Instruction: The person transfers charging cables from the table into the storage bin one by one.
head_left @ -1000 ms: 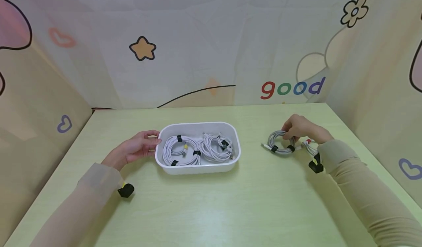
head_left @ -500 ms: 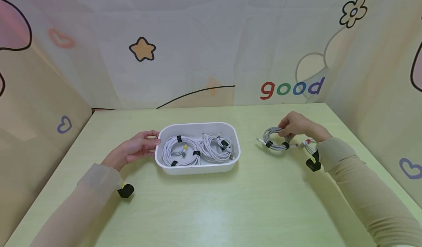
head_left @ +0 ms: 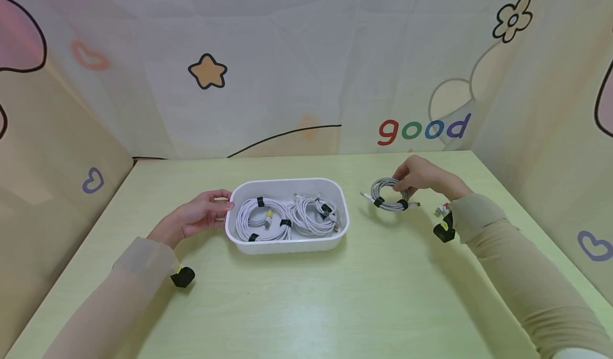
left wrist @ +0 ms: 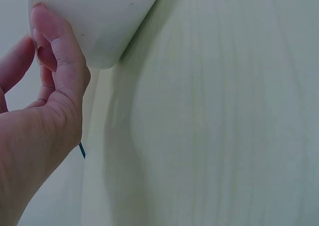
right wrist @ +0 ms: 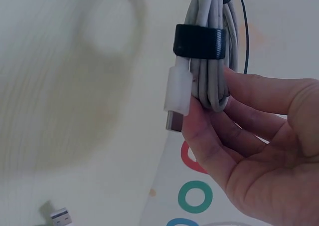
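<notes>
A coiled grey charging cable [head_left: 391,206] with black straps hangs from my right hand [head_left: 421,175], above the table on the right. In the right wrist view, thumb and fingers pinch the coil [right wrist: 207,81], and its white USB-C plug [right wrist: 178,89] points down. My left hand [head_left: 206,214] holds the left end of a white plastic box [head_left: 287,246], thumb and fingers at its rim; the left wrist view shows the box's outer wall [left wrist: 104,26]. Inside the box lie a white coiled cable [head_left: 245,215] on the left and another white coil [head_left: 306,226] on the right.
Another cable with a red band [head_left: 442,209] lies on the table, mostly hidden by the right sleeve; a USB-A plug [right wrist: 61,217] shows in the right wrist view. The pale wooden table [head_left: 297,295] meets patterned cloth walls [head_left: 287,82] at the back and sides.
My right hand has lifted the grey coiled cable off the table and carried it left, towards the box. The left hand and the box have stayed in place.
</notes>
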The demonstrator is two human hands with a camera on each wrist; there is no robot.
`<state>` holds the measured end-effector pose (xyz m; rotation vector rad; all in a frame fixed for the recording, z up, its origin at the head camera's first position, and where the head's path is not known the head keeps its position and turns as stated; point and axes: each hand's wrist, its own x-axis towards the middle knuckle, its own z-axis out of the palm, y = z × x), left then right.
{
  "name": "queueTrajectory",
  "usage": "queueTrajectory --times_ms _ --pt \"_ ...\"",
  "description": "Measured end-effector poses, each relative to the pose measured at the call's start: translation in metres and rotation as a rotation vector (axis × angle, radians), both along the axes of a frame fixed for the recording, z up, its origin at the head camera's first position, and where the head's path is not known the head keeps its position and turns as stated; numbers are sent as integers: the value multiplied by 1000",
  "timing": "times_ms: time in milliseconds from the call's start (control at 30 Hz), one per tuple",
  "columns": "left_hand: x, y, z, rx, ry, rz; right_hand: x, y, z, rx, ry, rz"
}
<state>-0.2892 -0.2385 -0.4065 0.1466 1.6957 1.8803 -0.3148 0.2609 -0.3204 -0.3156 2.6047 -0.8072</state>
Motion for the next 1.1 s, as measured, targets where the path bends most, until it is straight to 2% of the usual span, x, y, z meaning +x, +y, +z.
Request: queueTrajectory --times_ms 400,1100 --pt "2 0 2 -11 -8 1 -6 -20 7 -48 7 30" --pt "0 0 1 4 -9 -2 -12 -49 20 -17 29 40"
